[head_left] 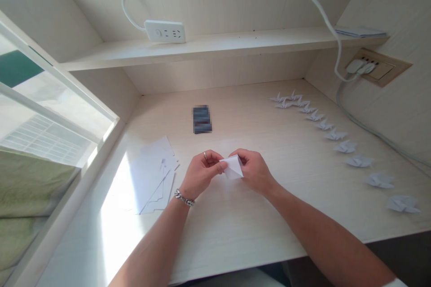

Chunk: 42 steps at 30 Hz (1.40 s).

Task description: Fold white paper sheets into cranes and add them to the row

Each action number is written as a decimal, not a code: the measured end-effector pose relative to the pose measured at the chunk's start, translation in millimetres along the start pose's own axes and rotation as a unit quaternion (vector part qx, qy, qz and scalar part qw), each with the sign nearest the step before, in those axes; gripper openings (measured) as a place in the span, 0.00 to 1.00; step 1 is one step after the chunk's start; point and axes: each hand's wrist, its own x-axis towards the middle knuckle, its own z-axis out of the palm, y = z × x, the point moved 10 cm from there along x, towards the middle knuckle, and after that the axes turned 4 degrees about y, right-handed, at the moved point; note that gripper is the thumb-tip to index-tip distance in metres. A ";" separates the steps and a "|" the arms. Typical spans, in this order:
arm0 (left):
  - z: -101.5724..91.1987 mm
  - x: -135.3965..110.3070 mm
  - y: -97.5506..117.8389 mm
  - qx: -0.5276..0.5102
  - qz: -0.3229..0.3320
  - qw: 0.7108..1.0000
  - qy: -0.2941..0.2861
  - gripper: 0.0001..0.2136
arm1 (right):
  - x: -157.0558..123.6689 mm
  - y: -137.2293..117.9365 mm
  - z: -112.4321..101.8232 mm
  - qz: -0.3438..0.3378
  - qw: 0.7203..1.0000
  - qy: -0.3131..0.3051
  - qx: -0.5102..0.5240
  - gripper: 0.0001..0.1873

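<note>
Between my two hands, just above the desk, is a small folded piece of white paper [233, 168] with a crease across it. My left hand [204, 171] pinches its left edge between thumb and fingers; a ring and a chain bracelet show on that side. At the paper's right edge, my right hand [255, 169] is closed on it, its fingertips partly hidden behind the paper. A curving row of several folded paper cranes [345, 146] runs along the right side of the desk. Loose white paper sheets [148, 175] lie to the left of my left hand.
A dark, pixelated small object [202, 119] lies on the desk [235, 233] beyond my hands. Above runs a shelf [215, 45] with a white power strip [164, 31]. Cables hang by the wall socket [380, 67] at right. A window frame [57, 76] borders the left.
</note>
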 end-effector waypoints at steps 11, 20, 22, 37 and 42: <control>-3.2 1.6 -4.4 -0.018 -0.010 1.000 0.011 0.14 | 4.6 10.5 3.6 0.037 0.998 -0.034 0.042 0.06; -21.5 2.8 -7.6 -0.107 0.025 0.985 0.131 0.13 | 6.1 6.0 0.0 0.045 0.964 0.023 0.261 0.17; -23.0 2.7 -10.2 -0.128 0.023 0.981 0.146 0.13 | 5.7 5.8 1.7 0.030 0.964 0.028 0.264 0.20; -13.2 -5.1 9.3 0.034 0.099 0.987 0.123 0.13 | 1.6 -2.2 -8.3 -0.043 0.995 0.072 0.045 0.21; -12.5 -9.8 17.1 0.063 0.125 0.979 0.150 0.13 | 0.8 1.0 -13.5 -0.034 0.989 0.121 0.072 0.15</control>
